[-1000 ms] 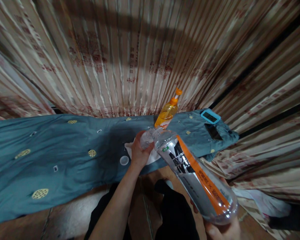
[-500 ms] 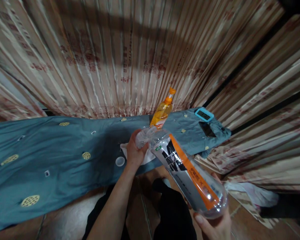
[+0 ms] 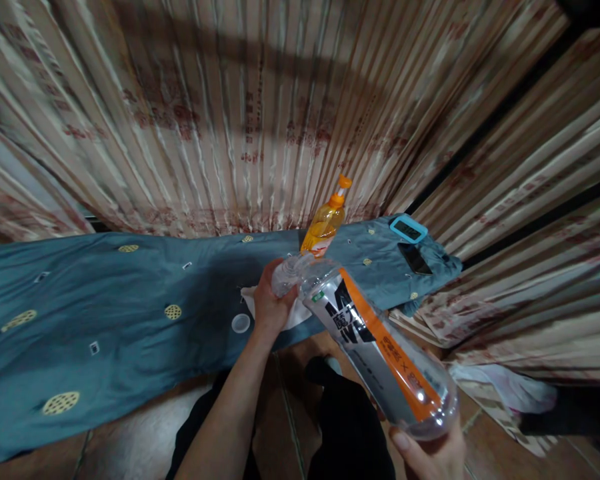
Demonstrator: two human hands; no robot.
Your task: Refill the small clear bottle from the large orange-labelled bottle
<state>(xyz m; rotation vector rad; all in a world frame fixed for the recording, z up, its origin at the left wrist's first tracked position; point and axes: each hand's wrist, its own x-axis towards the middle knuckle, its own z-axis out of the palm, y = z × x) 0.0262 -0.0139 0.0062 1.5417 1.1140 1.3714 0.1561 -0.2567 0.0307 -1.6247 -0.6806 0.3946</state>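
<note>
Clear plastic fills the left hand [image 3: 270, 308]: its fingers curl around a small transparent vessel [image 3: 283, 277]. Beside that lies the neck end of a large transparent bottle with a silver-and-orange label [image 3: 375, 347]; whether they join is unclear. It slants toward half past four, base held in the right hand [image 3: 434, 455], thumb bent, other fingers mostly hidden. From the left hand, a white, thin sheet [image 3: 297, 317] lies at four, a round translucent cap [image 3: 241, 323] at eight, an amber-filled orange-pump bottle [image 3: 323, 228] at one.
</note>
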